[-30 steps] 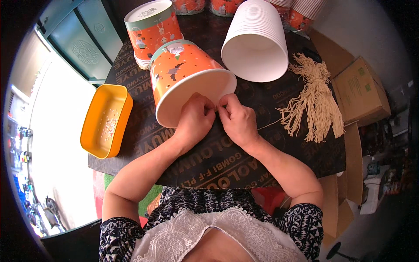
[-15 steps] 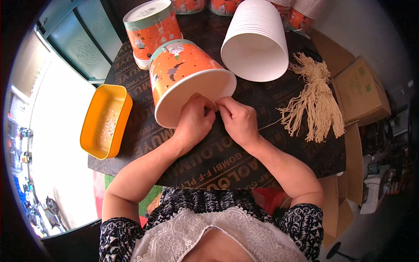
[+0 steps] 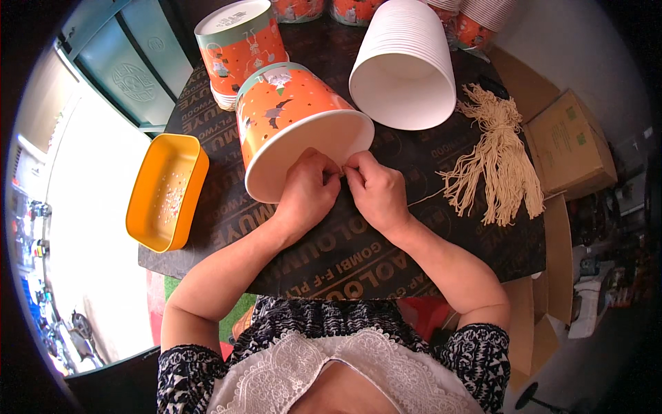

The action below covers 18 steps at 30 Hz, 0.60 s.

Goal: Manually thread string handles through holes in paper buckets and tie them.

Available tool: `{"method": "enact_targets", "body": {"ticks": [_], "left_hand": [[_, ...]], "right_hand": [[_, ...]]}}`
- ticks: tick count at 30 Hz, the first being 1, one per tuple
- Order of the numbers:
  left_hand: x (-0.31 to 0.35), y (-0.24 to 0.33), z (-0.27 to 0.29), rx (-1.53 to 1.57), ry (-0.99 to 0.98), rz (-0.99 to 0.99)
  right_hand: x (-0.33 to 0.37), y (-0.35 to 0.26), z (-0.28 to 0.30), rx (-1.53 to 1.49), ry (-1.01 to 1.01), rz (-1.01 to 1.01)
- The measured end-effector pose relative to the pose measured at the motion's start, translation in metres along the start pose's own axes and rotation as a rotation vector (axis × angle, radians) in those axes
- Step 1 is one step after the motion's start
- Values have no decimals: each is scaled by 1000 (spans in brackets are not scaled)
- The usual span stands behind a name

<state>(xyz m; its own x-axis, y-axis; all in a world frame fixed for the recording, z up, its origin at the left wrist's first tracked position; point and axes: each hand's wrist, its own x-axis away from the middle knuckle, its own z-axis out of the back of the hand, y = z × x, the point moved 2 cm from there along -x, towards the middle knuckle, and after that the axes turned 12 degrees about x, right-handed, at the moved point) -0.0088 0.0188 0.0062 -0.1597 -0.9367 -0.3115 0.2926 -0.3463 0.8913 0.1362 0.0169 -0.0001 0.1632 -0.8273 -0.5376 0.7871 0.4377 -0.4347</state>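
An orange paper bucket with bat and figure prints lies tilted on its side, its white mouth facing me. At the mouth's near edge, my left hand and my right hand meet with fingertips pinched close together. A tiny bit of cream cord shows between them; most of it is hidden by the fingers. My left fingers reach partly into the mouth, while my right hand is just outside the rim. Right of my right wrist, a thin strand runs over the table toward a bundle of cream cords.
A yellow tub with small pale bits inside stands at the left table edge. Behind are an upside-down printed bucket stack and nested white buckets lying down. Cardboard boxes stand right of the dark table.
My fingertips have shifted very slightly at the rim, the right fingers a little. The bucket and everything else stay in place.
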Motion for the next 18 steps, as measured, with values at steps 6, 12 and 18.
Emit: {"method": "enact_targets", "body": {"ticks": [6, 12, 18], "left_hand": [[-1, -2, 1, 4, -22, 0], [0, -3, 2, 11, -9, -4], [0, -10, 3, 2, 1, -6]], "right_hand": [[0, -2, 1, 17, 16, 38], [1, -4, 3, 35, -2, 76], [2, -6, 3, 9, 2, 122]]}}
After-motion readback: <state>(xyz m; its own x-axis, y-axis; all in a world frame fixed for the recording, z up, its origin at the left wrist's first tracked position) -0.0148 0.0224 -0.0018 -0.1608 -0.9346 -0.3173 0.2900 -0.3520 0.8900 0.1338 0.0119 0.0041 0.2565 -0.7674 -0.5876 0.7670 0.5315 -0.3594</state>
